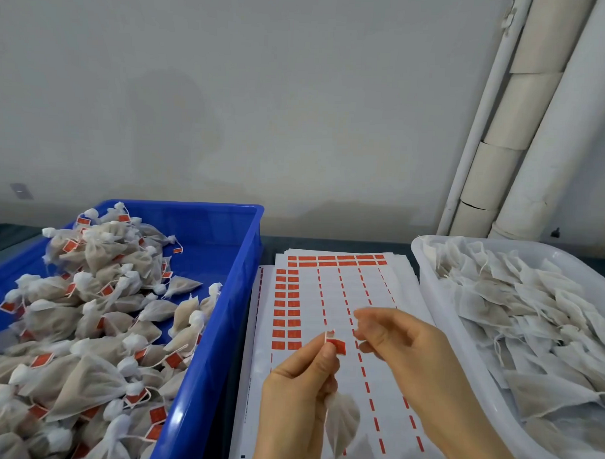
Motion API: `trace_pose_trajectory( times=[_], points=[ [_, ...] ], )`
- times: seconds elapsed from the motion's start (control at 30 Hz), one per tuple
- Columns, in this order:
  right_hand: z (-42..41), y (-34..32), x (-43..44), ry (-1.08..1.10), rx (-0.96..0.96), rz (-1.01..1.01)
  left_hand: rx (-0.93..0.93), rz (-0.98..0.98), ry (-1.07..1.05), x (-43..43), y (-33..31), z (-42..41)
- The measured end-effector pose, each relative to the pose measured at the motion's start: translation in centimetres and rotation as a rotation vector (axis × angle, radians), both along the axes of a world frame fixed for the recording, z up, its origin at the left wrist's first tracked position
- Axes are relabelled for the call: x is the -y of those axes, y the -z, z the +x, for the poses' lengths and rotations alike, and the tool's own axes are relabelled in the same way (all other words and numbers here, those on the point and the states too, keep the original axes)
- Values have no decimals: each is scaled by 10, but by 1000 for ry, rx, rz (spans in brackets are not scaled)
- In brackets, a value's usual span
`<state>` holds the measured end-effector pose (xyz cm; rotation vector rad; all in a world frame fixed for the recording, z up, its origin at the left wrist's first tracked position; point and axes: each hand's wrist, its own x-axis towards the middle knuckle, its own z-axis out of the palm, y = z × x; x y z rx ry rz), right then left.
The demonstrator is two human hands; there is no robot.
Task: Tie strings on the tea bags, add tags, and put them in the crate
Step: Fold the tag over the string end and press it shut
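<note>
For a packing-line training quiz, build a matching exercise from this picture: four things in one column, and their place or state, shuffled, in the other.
1. blue plastic crate
2. white plastic tub
3. white sheet of red sticker tags
4. tagged white mesh tea bag

A. gripped by the left hand
B. at the right, holding untagged bags
C. flat between the two containers
D. at the left, holding tagged bags

Pairs: 1-D, 2-B, 3-C, 4-A
</note>
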<state>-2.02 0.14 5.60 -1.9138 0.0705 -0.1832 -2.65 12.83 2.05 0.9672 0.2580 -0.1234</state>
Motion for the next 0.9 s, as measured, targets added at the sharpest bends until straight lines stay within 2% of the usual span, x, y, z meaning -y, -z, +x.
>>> trace_pose_trajectory(
  times=[0.17, 0.27, 0.5, 0.67, 0.9],
  points=[
    [-9, 8, -6, -132, -20, 80, 31, -109, 91, -3, -5, -4],
    [-9, 5, -9, -195, -21, 78, 41, -124, 130, -7, -9, -6],
    [-4, 5, -11, -293, -38, 218, 13, -127, 194, -14, -16, -5],
    [-2, 8, -10, -282, -29, 190, -15, -87, 190, -15, -17, -5],
    [3, 16, -9, -131, -3, 52, -35, 49, 84, -11, -15, -2]
  ],
)
